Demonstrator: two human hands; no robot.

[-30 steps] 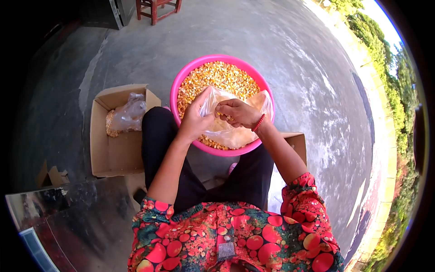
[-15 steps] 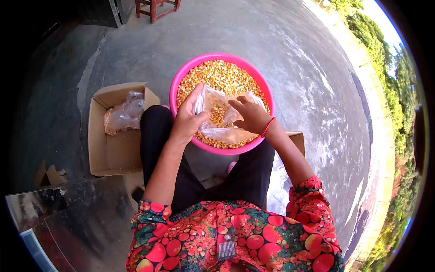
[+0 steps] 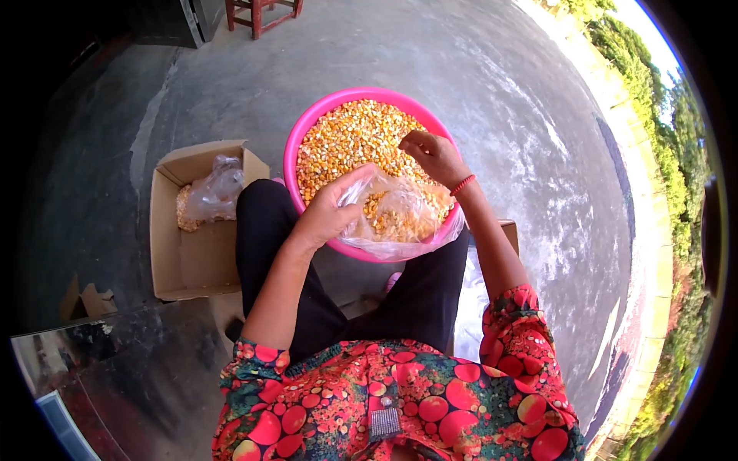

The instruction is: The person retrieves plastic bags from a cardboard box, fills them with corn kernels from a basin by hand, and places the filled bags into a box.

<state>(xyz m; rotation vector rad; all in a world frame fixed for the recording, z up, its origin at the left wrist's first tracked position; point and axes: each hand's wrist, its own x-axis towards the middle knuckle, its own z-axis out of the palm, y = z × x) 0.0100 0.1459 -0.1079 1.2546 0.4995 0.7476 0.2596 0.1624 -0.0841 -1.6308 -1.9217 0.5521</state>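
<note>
Clear plastic bag (image 3: 407, 217) of corn kernels (image 3: 375, 206) lies crosswise over the pink basin's (image 3: 369, 94) near side; your left hand (image 3: 327, 215), nearer, grips its left edge; your right hand (image 3: 438, 159) hovers beyond, curled, its hold unclear.

**Bright pink against grey**

Your shirt (image 3: 338, 399) shows red rounds over dark green; your trousers (image 3: 265, 227) are black, your bracelet (image 3: 462, 184) red. You face a hot-pink basin (image 3: 290, 165), yellow-and-white kernels (image 3: 357, 127), a colourless bag (image 3: 403, 213), a brown carton (image 3: 204, 265) and grey floor (image 3: 369, 54).
</note>
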